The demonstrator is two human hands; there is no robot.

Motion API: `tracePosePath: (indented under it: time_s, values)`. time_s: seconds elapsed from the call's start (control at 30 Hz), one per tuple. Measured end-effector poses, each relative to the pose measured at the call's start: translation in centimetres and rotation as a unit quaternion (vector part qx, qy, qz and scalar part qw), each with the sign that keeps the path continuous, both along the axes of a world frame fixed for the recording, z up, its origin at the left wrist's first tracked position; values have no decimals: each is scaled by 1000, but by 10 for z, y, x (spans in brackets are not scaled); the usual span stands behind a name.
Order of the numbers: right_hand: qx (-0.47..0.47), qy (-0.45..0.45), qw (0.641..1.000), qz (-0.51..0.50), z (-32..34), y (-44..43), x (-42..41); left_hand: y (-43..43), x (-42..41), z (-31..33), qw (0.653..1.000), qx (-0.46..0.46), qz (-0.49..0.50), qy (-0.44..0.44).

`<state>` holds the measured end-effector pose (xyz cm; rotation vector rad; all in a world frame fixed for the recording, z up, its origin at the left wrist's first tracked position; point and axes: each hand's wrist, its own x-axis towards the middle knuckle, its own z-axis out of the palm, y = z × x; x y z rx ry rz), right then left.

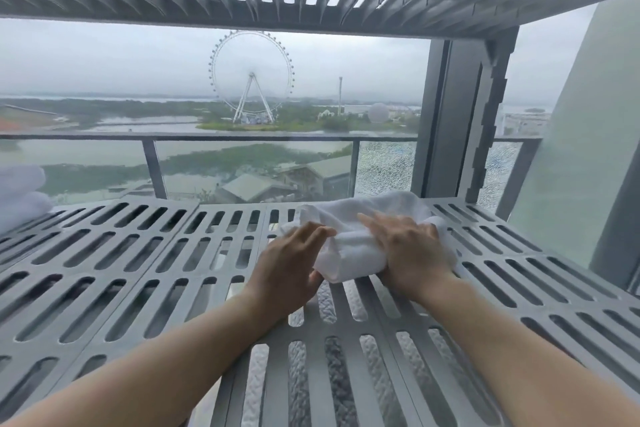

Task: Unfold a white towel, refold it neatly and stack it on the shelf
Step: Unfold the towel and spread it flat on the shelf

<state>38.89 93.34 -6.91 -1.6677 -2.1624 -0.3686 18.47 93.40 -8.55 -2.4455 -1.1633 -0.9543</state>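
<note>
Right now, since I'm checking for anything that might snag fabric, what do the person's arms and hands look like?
The left forearm and right forearm are bare as far as the picture reaches, with no sleeve in view. The left hand and right hand wear no gloves. No watch, bracelet or ring shows on the sides facing the head camera.

Both arms reached forward, bare: left forearm [156,357] came in from lower left, right forearm [519,350] from lower right, wrists fairly close together. Left hand [291,263] was tilted on edge, back toward the camera, fingers straight, held together, pointing up and right. Right hand [412,253] lay palm down, fingers loosely spread, index pointing forward-left.
</note>
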Motion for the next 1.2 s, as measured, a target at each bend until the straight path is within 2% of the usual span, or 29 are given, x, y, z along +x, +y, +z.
tracePosePath:
  time_s: [0.23, 0.4, 0.63, 0.83, 0.97, 1.03, 1.1, 1.2]
  values:
    - [-4, 17, 999, -33, -7, 7, -22, 3, -4, 0, 999, -18, 18, -33]
    - [-45, 38, 998, 1, 2, 19, -56, 11, -24, 14, 996, -26, 65, -52]
    - [-39, 82, 994, 55, 10, 12, -102, 12, -70, 39, 996, 2, 90, -16]
    - [47, 86, 995, 18, 29, 8, -71, 2, -56, 45, 997, 27, 67, -10]
    - [-49, 52, 996, 60, 25, 4, -64, 4, -44, 42, 997, -5, 76, -14]
    - [-53, 47, 995, 67, 22, 3, -64, 5, -40, 40, 997, -6, 78, -13]
    - [-14, 87, 995, 45, 26, 6, -62, 5, -39, 40, 997, 11, 77, -19]
    - [45, 229, 972, 7, 33, 11, -54, 6, -41, 42, 996, 58, 70, -25]
